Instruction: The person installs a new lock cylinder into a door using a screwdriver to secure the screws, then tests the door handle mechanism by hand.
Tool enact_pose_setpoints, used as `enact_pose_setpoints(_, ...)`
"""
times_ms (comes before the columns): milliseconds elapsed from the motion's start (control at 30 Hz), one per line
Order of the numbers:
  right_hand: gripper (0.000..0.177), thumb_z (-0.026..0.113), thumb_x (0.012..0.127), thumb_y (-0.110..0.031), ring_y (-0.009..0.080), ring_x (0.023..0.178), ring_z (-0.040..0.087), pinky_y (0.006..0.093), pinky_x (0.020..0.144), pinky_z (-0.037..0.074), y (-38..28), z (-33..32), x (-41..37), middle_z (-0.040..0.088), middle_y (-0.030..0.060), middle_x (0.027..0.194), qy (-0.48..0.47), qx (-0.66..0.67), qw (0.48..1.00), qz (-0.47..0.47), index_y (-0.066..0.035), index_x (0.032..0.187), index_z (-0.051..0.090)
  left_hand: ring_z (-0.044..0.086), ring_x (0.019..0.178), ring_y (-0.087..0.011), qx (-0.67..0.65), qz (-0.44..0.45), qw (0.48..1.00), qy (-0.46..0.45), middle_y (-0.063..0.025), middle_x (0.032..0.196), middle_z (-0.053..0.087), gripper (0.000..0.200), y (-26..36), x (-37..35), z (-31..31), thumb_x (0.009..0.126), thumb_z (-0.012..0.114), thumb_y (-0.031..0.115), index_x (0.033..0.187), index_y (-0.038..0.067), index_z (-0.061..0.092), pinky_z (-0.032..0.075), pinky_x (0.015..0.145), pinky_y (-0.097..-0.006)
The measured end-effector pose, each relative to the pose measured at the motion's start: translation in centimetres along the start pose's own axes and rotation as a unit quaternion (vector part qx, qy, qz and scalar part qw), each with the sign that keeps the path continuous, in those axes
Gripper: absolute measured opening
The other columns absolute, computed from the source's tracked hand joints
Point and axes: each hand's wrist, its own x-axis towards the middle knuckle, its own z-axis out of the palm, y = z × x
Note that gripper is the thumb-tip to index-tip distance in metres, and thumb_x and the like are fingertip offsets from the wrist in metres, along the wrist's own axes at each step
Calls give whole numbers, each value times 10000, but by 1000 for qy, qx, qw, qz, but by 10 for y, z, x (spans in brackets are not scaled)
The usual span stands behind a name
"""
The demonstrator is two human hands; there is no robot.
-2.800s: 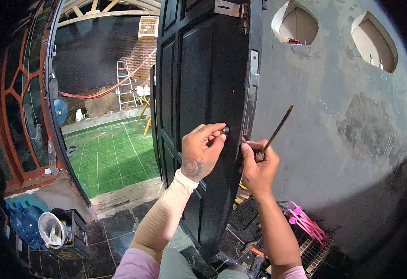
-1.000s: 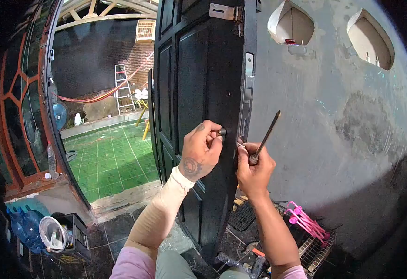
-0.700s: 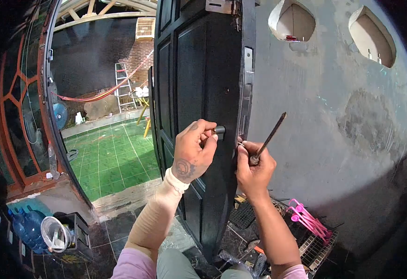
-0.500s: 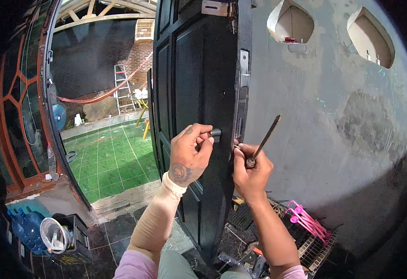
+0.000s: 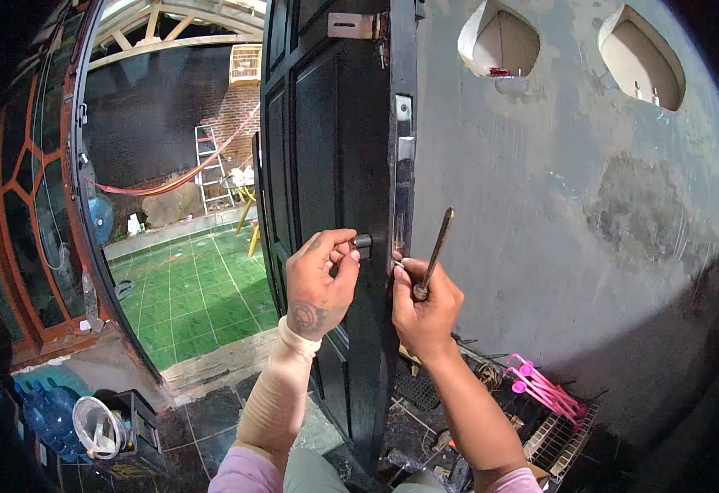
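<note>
Right hand [image 5: 427,308] and left hand [image 5: 320,275] at mid-frame, black door [image 5: 363,164] behind.
The right, curled, clasps a slim rod [image 5: 436,251], probably stiff, best held at its thick lower end; what its fingertips pinch is unclear. Left of it, the left thumb and forefinger close on the outer end of a dark cylinder [image 5: 363,241] jutting from the door: likely light, hard, smooth, suiting a fingertip hold.
</note>
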Motion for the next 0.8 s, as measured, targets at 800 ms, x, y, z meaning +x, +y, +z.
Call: enact_pose_setpoints(800,91,715,854,16,145,606,629,277,557,475,-1,-3,3,705,132,806,-1,23,999,35,22,928,662,620,876,-90,-86,-26,996,-22,-26,968,580,223,-10,-4,4,958,572,-65,1178,-52,604,566,799,-257)
